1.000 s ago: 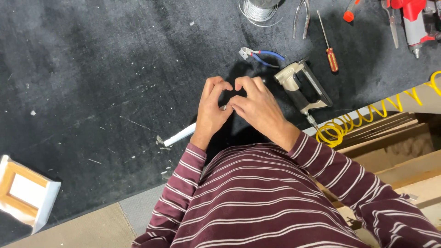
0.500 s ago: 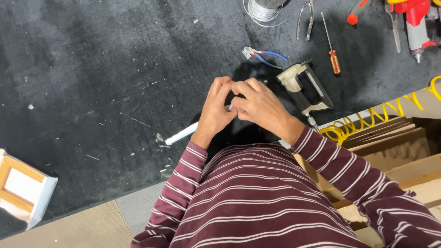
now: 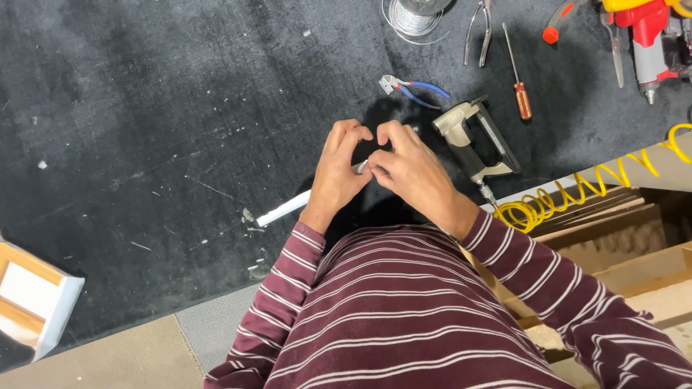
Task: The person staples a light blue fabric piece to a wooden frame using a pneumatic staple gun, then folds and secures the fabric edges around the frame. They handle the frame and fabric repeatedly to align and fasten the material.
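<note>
White strip (image 3: 285,209): thin, long, pale, lying slanted on dark surface (image 3: 144,108); lower end free at left, upper end pinched between both hands (middle part hidden under left wrist).

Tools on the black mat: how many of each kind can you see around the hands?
Pliers: 2, blue-handled and bare metal
Screwdriver: 1
Staple gun: 1
Red power tool: 1
Wire spool: 1
Total: 6
The left hand and right hand pinch a small white piece, not counted.
</note>
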